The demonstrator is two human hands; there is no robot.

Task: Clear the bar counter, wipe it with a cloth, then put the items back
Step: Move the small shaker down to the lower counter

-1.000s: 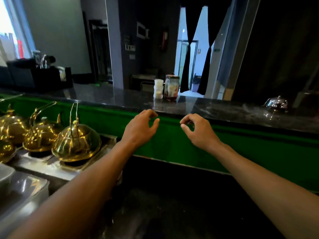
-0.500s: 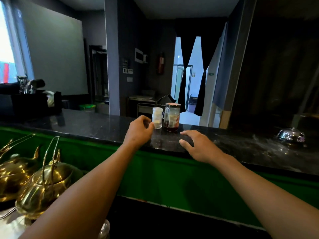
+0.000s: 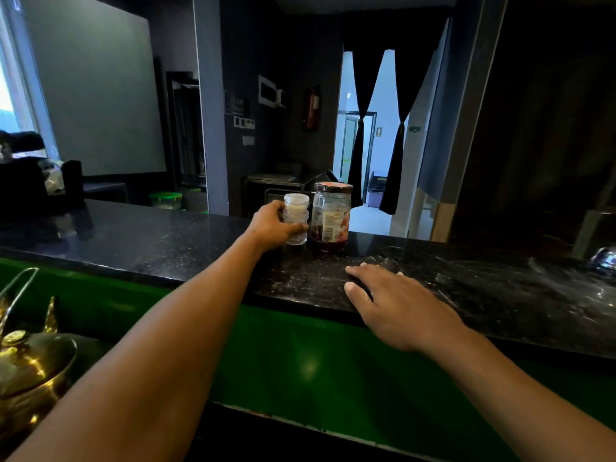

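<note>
- Two things stand side by side on the dark speckled stone desk [image 3: 140, 241]: a small clear plastic jar with a white top [image 3: 296, 219] and a bigger glass jar with a red lid and a paper label [image 3: 331, 217].
- Both stand straight up, tall way up and down. They are just beside each other; I cannot tell if they touch.
- The small jar is on the left, and the left hand [image 3: 271, 226] is already on it. Its fingers curl round the jar's lower half.
- The right hand [image 3: 396, 305] lies flat near the front edge of the desk, fingers spread, holding nothing. The big jar is farther back and a bit to its left.
- So the right hand is the free one to reach forward for the big jar, I think.
- The small jar looks ribbed and see-through. The big jar has a little dark red stuff at the bottom.
- A shiny gold metal pot [image 3: 30, 368] sits low on the left.
</note>
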